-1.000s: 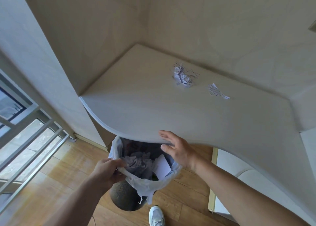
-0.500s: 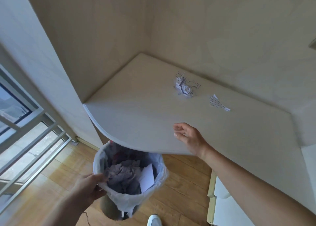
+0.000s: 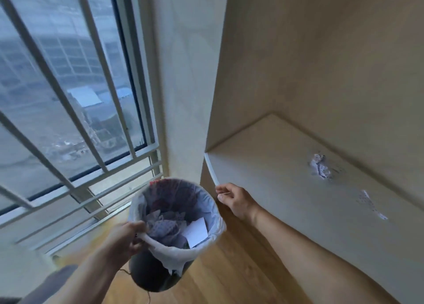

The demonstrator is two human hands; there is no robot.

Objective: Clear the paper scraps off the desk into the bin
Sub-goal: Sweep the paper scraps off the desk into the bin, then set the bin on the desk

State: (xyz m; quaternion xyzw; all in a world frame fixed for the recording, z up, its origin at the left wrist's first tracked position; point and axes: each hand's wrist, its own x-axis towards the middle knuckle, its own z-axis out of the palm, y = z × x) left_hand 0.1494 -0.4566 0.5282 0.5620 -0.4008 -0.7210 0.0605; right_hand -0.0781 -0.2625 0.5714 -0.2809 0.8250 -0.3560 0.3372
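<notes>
My left hand (image 3: 125, 237) grips the near rim of a dark round bin (image 3: 158, 274) lined with a white bag, holding it up off the floor left of the desk. Crumpled paper and a white card lie inside the bin. My right hand (image 3: 234, 198) rests at the curved front edge of the pale desk (image 3: 263, 177), fingers curled against the edge with nothing in them. A crumpled patterned paper scrap (image 3: 320, 169) lies on the desk near the back wall. A flat dotted paper strip (image 3: 369, 203) lies to the right of it.
A barred window (image 3: 68, 97) fills the left side, with a pale wall column (image 3: 188, 85) between it and the desk alcove. Wooden floor (image 3: 229, 269) shows below the bin. Beige walls close the desk at the back and left.
The bin has come out from under the desk and up, left of the desk edge. My view has swung left toward the window. My right hand has slid left along the desk edge.
</notes>
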